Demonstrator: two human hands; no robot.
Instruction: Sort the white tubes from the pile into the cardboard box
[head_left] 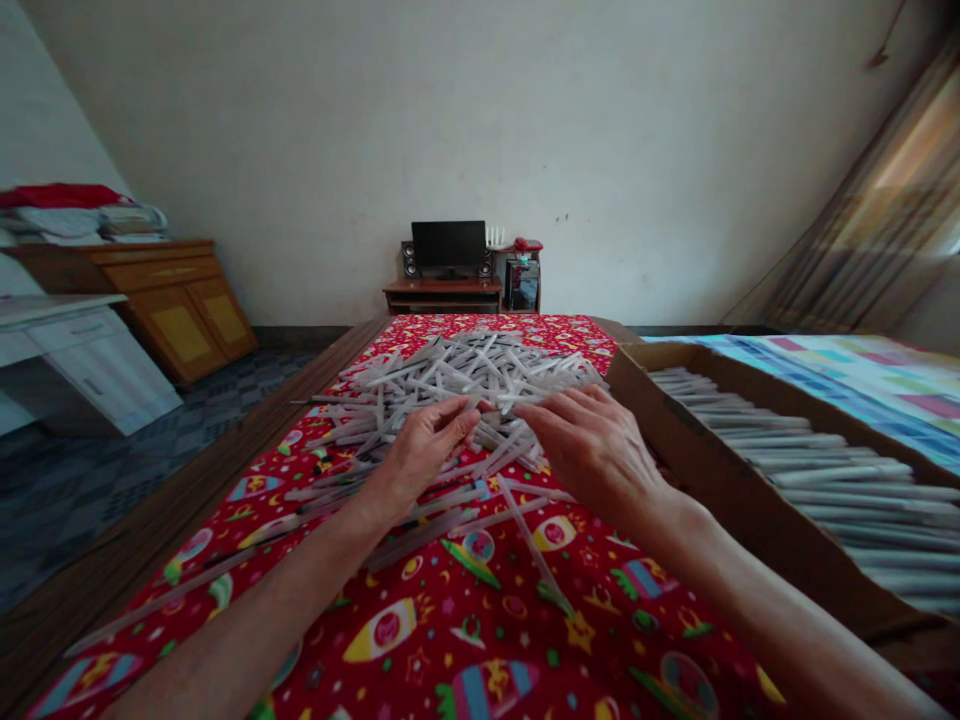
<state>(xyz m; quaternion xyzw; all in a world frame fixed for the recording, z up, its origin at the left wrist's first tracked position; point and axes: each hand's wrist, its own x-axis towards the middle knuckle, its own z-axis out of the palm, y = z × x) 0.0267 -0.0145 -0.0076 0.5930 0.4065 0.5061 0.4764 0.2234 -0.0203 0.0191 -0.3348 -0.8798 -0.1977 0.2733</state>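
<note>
A heap of thin, whitish translucent tubes (487,365), pen-like in shape, lies on a red patterned cloth (450,620). My left hand (431,440) is at the near side of the heap, thumb and fingers pinched together; what sits between them is too small to make out. Facing it, my right hand (589,435) is bent over the heap's right side, its fingertips close to the left ones. Its fingers are curled, and the back of the hand hides whatever they hold. Several loose tubes (536,550) are strewn on the cloth below my hands, some with dark ends.
At right stands a long cardboard box (675,440) with rows of similar whitish sticks (840,470). Beyond it is a bed with a checked cover (862,375). A monitor (448,245) on a small desk stands by the far wall; a wooden cabinet (180,310) is at left.
</note>
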